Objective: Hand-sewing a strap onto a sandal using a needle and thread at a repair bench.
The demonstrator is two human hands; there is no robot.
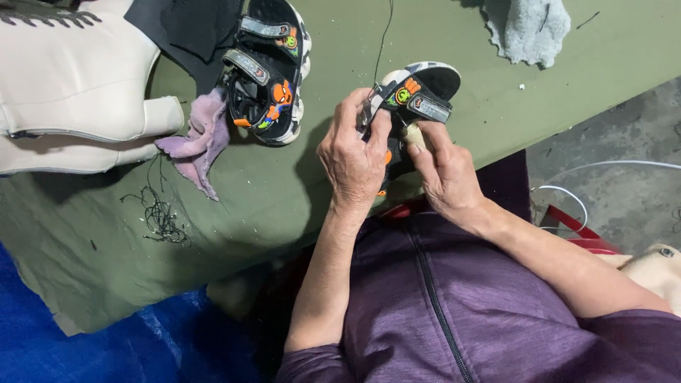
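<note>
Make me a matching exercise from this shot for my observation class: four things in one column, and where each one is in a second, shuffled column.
Things:
1. sandal in hand
2. second sandal
3. purple cloth scrap
4. tangle of black thread

Places:
A. flat on the green table, near its front edge
B. on the table, just left of the second sandal
C. held between the left hand and right hand
D. on the table, beside dark fabric

Pairs: 1-C, 2-D, 3-B, 4-A
</note>
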